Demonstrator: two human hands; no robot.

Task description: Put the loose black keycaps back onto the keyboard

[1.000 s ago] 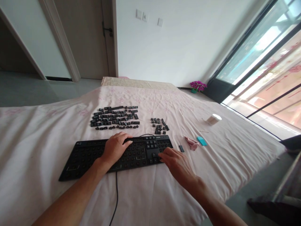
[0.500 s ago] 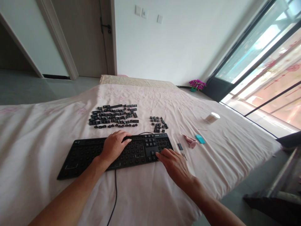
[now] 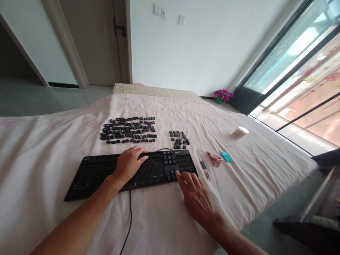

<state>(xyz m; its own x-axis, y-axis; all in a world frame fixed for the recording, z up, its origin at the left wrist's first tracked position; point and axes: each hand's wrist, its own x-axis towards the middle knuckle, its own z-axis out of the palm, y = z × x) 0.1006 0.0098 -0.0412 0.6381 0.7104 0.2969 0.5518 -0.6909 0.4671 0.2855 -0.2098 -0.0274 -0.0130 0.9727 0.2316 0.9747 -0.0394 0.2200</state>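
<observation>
A black corded keyboard (image 3: 145,174) lies on the pink bedsheet, its main key area and number pad mostly without keycaps. Keycaps sit on the arrow keys (image 3: 172,175) and on the cluster (image 3: 169,160) above them. My left hand (image 3: 130,161) is closed over the keyboard's far edge, thumb on the near side of that edge. With its index finger, my right hand (image 3: 195,189) touches the arrow keys' right side; the other fingers are bent over the number pad's lower corner. Nothing shows between its fingers.
Loose keycaps (image 3: 130,129) lie in rows beyond the keyboard, with a smaller group (image 3: 178,140) to their right. A wire keycap puller (image 3: 204,168), a pink cloth item (image 3: 215,159), a teal piece (image 3: 226,156) and a white roll (image 3: 239,132) lie farther right.
My right hand has turned and shifted slightly, its index finger now straighter on the arrow keys and the other fingers farther right. The left hand stays on the keyboard.
</observation>
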